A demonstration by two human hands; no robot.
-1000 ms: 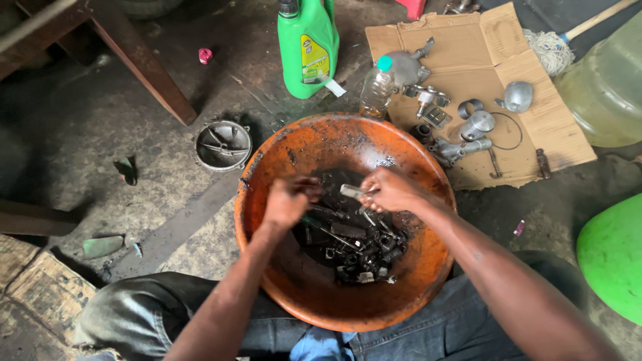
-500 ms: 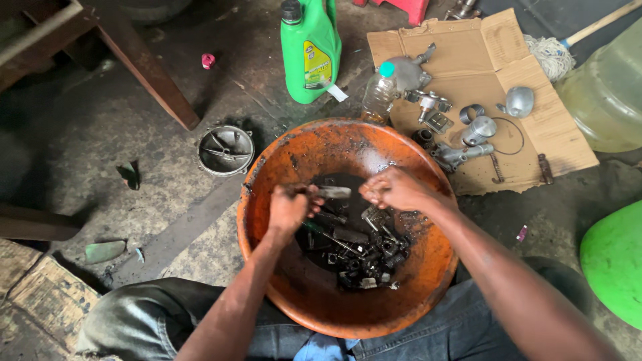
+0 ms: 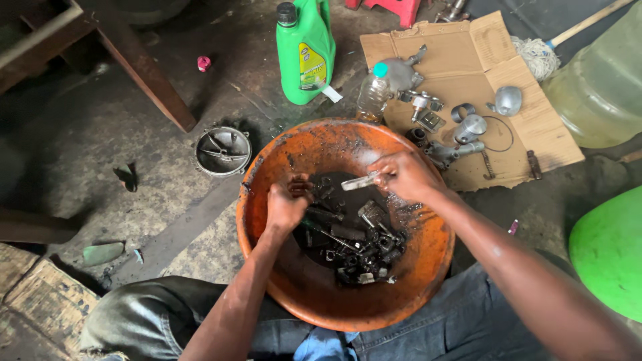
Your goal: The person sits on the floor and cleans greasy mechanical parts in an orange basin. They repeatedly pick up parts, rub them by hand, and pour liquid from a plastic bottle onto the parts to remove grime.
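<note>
A wide orange basin sits between my knees, with dark oily liquid and several small blackened metal parts in its bottom. My right hand is over the basin's far side, closed on a short silvery metal part that points left. My left hand is clenched at the basin's left side over the dark parts, gripping a small dark greasy piece; what that piece is I cannot make out.
A flattened cardboard sheet at the back right carries several cleaned silver engine parts. A green oil jug and a small plastic bottle stand behind the basin. A round metal cover lies left; a large clear water jug and green plastic object right.
The silvery part has passed from my left hand to my right hand, which lifted it toward the basin's far side. My left hand stays clenched at the left.
</note>
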